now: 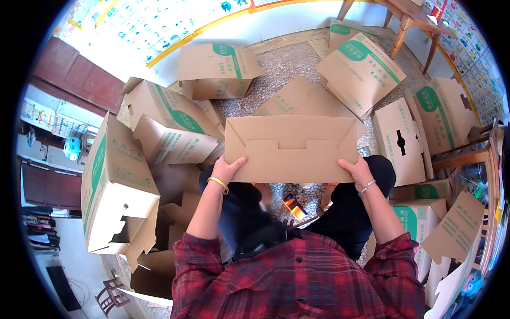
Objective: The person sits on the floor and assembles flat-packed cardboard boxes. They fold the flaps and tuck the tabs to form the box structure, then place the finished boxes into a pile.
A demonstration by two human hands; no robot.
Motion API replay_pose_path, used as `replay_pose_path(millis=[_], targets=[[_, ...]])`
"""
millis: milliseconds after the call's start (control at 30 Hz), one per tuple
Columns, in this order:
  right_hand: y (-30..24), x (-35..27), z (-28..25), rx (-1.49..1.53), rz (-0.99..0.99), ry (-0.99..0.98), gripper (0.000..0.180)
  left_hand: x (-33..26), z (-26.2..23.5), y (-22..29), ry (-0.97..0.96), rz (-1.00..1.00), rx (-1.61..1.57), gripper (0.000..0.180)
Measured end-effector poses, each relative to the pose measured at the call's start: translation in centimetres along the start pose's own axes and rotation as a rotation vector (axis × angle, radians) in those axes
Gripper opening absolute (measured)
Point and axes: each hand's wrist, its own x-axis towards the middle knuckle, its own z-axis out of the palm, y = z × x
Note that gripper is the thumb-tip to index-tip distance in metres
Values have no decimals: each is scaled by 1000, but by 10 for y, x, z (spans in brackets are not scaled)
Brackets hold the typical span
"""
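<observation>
One cardboard box (291,166), gripped at both ends
It is held above the floor (289,65) by left hand (228,170) and right hand (358,171), tabs (292,145) seemingly interlocked; flaps (143,235) are seen unclosed on the leftmost carton (127,170).

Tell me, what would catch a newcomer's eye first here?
First, probably the plain brown cardboard box at the centre, gripped at its ends by the left hand and right hand. Then the green-printed cartons scattered ahead and to both sides, and the red plaid shirt filling the bottom middle.
</observation>
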Motion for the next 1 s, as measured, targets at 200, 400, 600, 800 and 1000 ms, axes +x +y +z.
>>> replay_pose_path(millis=[200, 400, 600, 800, 1000], targets=[[-18, -17, 9, -69, -239, 88, 58, -16, -2, 5, 53, 154, -107, 60], [-15, -20, 2, -176, -395, 149, 53, -13, 2, -7, 50, 308, -199, 60], [-28, -24, 2, -173, -371, 155, 52, -14, 7, 3, 110, 297, -167, 62], [-29, -13, 0, -211, -253, 141, 53, -7, 14, -1, 140, 204, -134, 65], [-2, 20, -7, -216, -121, 115, 52, 19, 25, -39, 138, 35, -34, 64]])
